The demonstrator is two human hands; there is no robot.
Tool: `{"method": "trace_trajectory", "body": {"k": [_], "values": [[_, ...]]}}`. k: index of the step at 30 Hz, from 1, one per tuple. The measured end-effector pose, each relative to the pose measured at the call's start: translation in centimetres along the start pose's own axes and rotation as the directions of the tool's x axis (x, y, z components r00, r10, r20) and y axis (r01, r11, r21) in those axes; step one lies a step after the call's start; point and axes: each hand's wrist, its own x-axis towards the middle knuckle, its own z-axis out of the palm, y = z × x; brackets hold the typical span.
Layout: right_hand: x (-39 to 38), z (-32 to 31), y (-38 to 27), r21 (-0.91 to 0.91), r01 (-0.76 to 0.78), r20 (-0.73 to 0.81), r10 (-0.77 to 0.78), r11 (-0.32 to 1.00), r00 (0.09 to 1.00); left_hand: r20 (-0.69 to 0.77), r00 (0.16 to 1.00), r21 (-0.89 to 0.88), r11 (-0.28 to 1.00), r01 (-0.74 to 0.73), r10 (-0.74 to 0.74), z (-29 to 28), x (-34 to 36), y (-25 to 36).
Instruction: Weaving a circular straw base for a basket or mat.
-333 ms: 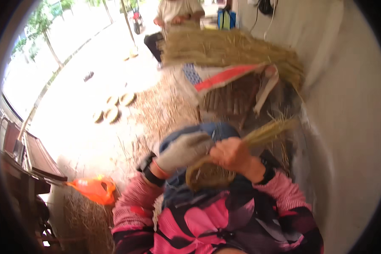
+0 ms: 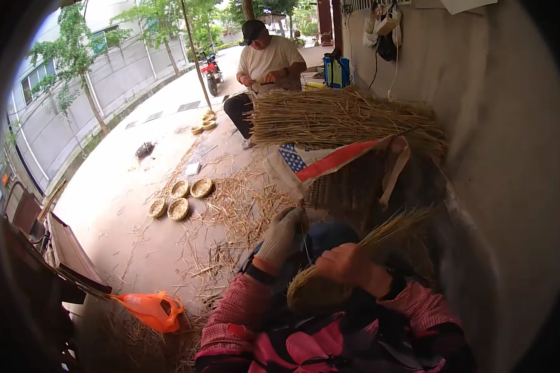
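Seemingly right hand (image 2: 348, 264) grips straw bundle (image 2: 361, 248); gloved left hand (image 2: 282, 235) beside.

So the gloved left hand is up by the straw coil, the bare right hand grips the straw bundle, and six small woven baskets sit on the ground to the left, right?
Not quite: the head view shows four small woven baskets there, not six. The rest stands: the gloved left hand is by the straw coil, and the bare right hand grips the straw bundle.

4 baskets (image 2: 179, 200) left of straw pile (image 2: 342, 118)
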Motion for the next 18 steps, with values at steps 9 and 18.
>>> {"method": "trace_trajectory", "body": {"k": [9, 18], "values": [[-3.1, -0.1, 5.7, 0.302, -0.414, -0.098, 0.460, 0.859, 0.883, 0.148, 0.985, -0.614, 0.772, 0.163, -0.091, -2.7, -2.3, 5.6], [-10.0, -5.6, 10.6, 0.953, -0.294, 0.158, 0.716, 0.068, 0.680, -0.135, 0.975, 0.831, 0.514, 0.210, -0.179, -12.6, -9.3, -7.3]]}}
